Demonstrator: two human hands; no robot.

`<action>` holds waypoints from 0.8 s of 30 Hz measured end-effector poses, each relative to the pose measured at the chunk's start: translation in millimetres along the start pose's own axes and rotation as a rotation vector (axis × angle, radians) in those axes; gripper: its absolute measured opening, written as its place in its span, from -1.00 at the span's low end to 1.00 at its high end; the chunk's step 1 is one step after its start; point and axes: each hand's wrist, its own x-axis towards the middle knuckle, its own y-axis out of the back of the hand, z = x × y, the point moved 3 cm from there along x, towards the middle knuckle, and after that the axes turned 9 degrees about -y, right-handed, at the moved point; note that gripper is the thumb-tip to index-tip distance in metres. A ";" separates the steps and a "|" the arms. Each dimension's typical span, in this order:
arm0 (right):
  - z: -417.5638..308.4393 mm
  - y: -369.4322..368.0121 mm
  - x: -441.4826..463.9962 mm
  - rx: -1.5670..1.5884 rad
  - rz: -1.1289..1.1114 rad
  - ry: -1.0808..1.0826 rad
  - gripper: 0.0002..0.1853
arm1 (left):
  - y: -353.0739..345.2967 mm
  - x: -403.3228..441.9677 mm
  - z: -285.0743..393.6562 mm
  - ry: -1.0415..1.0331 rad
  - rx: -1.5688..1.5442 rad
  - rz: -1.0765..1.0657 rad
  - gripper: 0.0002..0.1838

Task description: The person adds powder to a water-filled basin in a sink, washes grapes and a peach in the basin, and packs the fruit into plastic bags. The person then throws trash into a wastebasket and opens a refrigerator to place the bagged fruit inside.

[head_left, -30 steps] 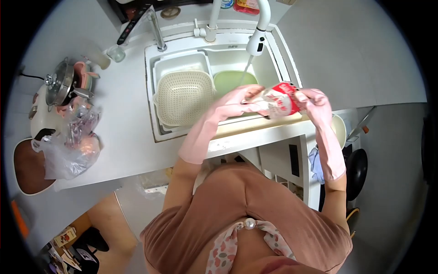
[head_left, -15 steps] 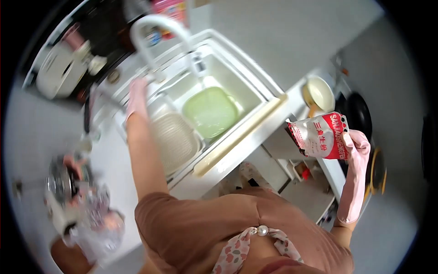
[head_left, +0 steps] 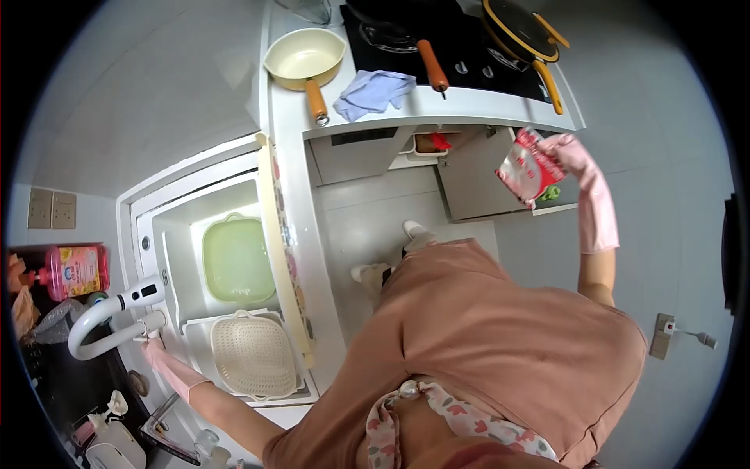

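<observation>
Two pink rubber gloves cover my hands. My left hand is at the base of the white faucet, its fingers closed around the small handle and partly hidden. My right hand, raised out to the right, pinches a red and silver starch packet by one edge. In the sink under the spout lies a light green basin with water in it. Beside that basin sits a cream perforated drain basket.
A cream pan and a blue cloth lie on the counter by the black stove, which carries more pans. Below it, a cabinet door stands open. A pink soap bottle is behind the faucet.
The view has swung right toward the stove and the floor. My right hand still holds the packet, now tilted differently and farther from the sink. My left hand stays at the faucet.
</observation>
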 end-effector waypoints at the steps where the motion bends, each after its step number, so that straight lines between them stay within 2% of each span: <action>1: 33.2 -9.8 26.3 0.031 -0.080 -0.036 -0.84 | 4.0 -9.1 0.9 0.025 -0.048 0.038 -0.54; 3: 92.0 -51.0 68.0 0.095 0.065 -0.297 -0.85 | 15.6 -33.9 2.5 0.018 -0.194 0.136 -0.54; 7: 182.2 -114.6 153.4 -0.261 0.298 -0.422 -0.67 | 44.1 -128.6 24.3 -0.219 -0.588 0.247 -0.58; 9: 198.9 -132.5 196.1 -0.336 0.384 -0.401 -0.59 | 46.9 -191.6 39.4 -0.330 -0.890 0.231 -0.60; 12: 212.3 -141.2 272.9 -0.246 0.418 -0.401 -0.64 | 70.0 -320.1 76.2 -0.238 -1.006 0.144 -0.64; 13: 210.4 -153.1 308.9 -0.487 0.352 -0.237 -0.70 | 73.6 -358.6 87.1 -0.206 -1.047 0.152 -0.65; 14: 242.3 -165.2 367.3 -0.141 0.486 -0.094 -0.72 | 76.3 -394.6 97.3 -0.177 -1.088 0.163 -0.66; 18: 235.4 -154.0 420.2 -0.101 0.120 -0.396 -0.64 | 62.1 -482.6 119.2 -0.161 -1.119 0.129 -0.71; 24: 248.5 -139.9 433.6 -0.174 0.149 -0.382 -0.67 | 33.6 -556.7 170.9 -0.172 -1.116 -0.019 -0.74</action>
